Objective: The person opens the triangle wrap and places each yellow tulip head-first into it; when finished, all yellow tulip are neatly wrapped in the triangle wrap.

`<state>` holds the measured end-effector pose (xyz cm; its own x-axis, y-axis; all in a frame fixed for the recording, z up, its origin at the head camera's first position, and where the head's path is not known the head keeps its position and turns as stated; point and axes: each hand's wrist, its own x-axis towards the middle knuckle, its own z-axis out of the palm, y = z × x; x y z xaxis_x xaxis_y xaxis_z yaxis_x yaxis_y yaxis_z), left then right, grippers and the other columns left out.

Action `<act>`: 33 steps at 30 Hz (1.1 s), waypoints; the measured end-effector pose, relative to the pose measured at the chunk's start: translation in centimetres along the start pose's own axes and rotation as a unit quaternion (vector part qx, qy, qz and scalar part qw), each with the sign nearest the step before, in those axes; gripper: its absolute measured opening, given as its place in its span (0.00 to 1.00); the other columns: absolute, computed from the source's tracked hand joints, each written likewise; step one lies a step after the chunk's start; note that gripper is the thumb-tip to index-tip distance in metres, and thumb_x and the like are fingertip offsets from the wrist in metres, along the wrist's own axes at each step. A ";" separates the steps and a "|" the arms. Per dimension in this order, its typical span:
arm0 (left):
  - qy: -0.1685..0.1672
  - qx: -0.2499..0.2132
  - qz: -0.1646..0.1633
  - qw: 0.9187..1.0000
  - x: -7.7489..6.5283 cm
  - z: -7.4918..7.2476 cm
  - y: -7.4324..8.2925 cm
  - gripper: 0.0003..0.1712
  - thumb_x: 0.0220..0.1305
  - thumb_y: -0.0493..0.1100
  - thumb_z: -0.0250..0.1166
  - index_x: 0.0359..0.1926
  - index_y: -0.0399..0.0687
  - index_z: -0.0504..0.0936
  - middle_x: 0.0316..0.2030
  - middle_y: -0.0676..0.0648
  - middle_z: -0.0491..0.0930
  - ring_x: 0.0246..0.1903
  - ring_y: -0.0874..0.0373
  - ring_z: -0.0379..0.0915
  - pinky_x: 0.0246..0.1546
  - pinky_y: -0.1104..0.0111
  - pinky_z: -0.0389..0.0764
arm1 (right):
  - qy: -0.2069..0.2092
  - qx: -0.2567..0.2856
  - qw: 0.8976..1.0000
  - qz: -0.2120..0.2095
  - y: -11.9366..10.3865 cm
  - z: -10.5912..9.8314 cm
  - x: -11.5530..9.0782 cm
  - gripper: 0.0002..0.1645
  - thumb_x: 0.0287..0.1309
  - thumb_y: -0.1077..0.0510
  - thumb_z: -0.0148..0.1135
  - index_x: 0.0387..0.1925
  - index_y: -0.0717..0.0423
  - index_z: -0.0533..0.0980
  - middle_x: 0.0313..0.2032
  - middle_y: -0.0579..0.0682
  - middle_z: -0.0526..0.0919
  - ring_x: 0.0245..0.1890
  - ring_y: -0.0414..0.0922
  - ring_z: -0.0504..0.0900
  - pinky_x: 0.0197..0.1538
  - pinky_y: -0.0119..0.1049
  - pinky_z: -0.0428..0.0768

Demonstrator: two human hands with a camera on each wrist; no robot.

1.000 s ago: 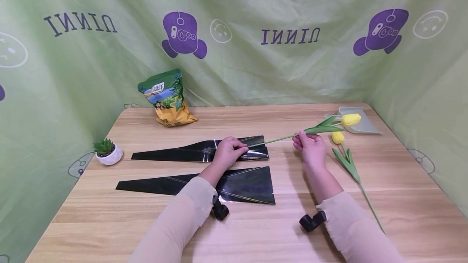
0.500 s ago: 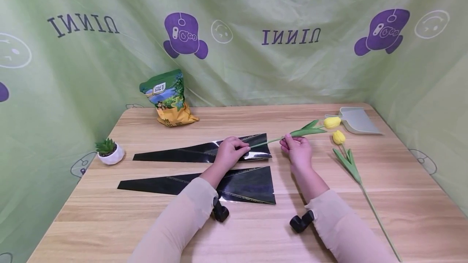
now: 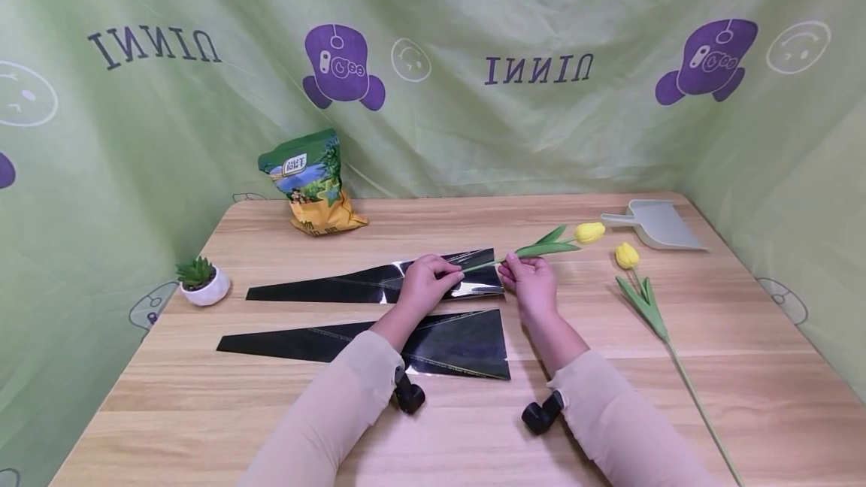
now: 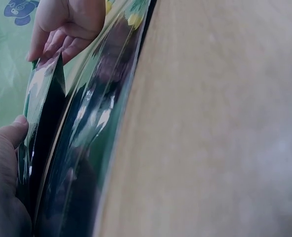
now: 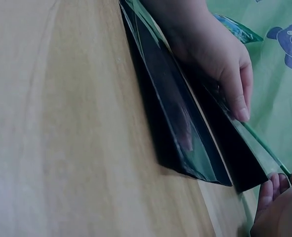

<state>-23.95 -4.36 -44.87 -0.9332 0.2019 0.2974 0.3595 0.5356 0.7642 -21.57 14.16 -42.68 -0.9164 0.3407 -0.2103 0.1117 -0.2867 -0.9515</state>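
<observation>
My right hand (image 3: 533,288) pinches the green stem of a yellow tulip (image 3: 589,233), just below its leaves, at the wide end of the far black flower sleeve (image 3: 318,291). The lower stem lies along the upper part of that sleeve, and its end disappears at the fingertips of my left hand (image 3: 425,282). My left thumb and fingers pinch the sleeve there, as the right wrist view shows the thumb (image 5: 240,111) over its edge. A second flat black sleeve (image 3: 467,344) lies nearer, partly under my left forearm. Another yellow tulip (image 3: 627,255) lies to the right of my right hand.
A grey dustpan (image 3: 666,225) lies at the back right corner. A green and yellow snack bag (image 3: 314,194) stands at the back left. On the left edge sits a small succulent in a white pot (image 3: 206,288). Green printed cloth (image 3: 446,134) surrounds the table.
My right hand has moved left with the tulip, bringing its flower closer to the far sleeve's wide end. My left hand stays nearly still on the sleeve.
</observation>
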 end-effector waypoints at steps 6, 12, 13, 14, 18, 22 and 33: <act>0.004 0.000 0.000 1.000 0.0 0.0 0.1 0.09 0.58 0.43 0.72 0.39 0.45 0.90 0.38 0.46 0.86 0.45 0.51 0.80 0.52 0.60 0.78 | -0.001 -0.013 1.000 0.000 0.4 0.4 -0.1 0.10 0.66 0.62 0.59 0.44 0.62 0.69 0.29 0.44 0.84 0.31 0.35 0.86 0.42 0.29 0.85; 0.009 -0.012 -0.002 1.000 -0.1 0.0 0.2 0.10 0.57 0.44 0.72 0.39 0.45 0.90 0.38 0.45 0.86 0.45 0.50 0.80 0.52 0.59 0.78 | -0.007 -0.019 1.000 -0.001 0.5 0.7 -0.2 0.10 0.65 0.63 0.60 0.44 0.64 0.71 0.27 0.41 0.83 0.30 0.33 0.84 0.40 0.27 0.85; 0.010 -0.014 -0.001 1.000 -0.1 -0.1 0.2 0.10 0.57 0.43 0.72 0.39 0.45 0.90 0.38 0.45 0.86 0.45 0.50 0.80 0.52 0.59 0.78 | -0.007 -0.017 1.000 0.000 0.5 0.8 -0.2 0.10 0.64 0.63 0.61 0.43 0.63 0.71 0.26 0.41 0.83 0.29 0.33 0.84 0.39 0.26 0.85; 0.012 -0.015 0.000 1.000 -0.1 -0.1 0.2 0.10 0.57 0.43 0.72 0.39 0.45 0.90 0.38 0.45 0.86 0.44 0.50 0.80 0.52 0.59 0.78 | -0.010 -0.017 1.000 0.000 0.5 0.8 -0.2 0.09 0.64 0.63 0.61 0.43 0.64 0.71 0.26 0.41 0.83 0.28 0.33 0.84 0.39 0.26 0.85; 0.013 -0.012 -0.001 1.000 -0.1 -0.2 0.3 0.10 0.58 0.43 0.72 0.39 0.45 0.90 0.38 0.45 0.86 0.45 0.50 0.80 0.52 0.59 0.78 | -0.017 -0.019 1.000 0.006 0.4 0.9 -0.2 0.08 0.63 0.64 0.61 0.41 0.64 0.72 0.24 0.40 0.83 0.26 0.32 0.83 0.35 0.24 0.84; 0.007 -0.006 -0.011 1.000 -0.1 -0.2 0.4 0.10 0.58 0.43 0.72 0.39 0.44 0.90 0.39 0.45 0.86 0.45 0.49 0.80 0.53 0.58 0.78 | -0.019 -0.030 0.999 0.016 0.3 0.9 -0.2 0.09 0.63 0.63 0.62 0.42 0.64 0.72 0.24 0.40 0.82 0.25 0.31 0.83 0.34 0.23 0.83; 0.013 0.030 0.004 0.999 -0.1 0.0 0.4 0.08 0.60 0.43 0.70 0.38 0.46 0.90 0.37 0.46 0.87 0.46 0.49 0.81 0.54 0.59 0.78 | -0.022 -0.019 0.999 0.018 0.5 0.7 -0.1 0.09 0.63 0.63 0.62 0.41 0.63 0.72 0.24 0.39 0.82 0.26 0.31 0.83 0.34 0.22 0.83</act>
<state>-23.75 -4.17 -44.59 -0.9295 0.1848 0.3192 0.3652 0.5830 0.7258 -21.73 13.38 -43.00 -0.9272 0.2912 -0.2355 0.1590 -0.2633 -0.9515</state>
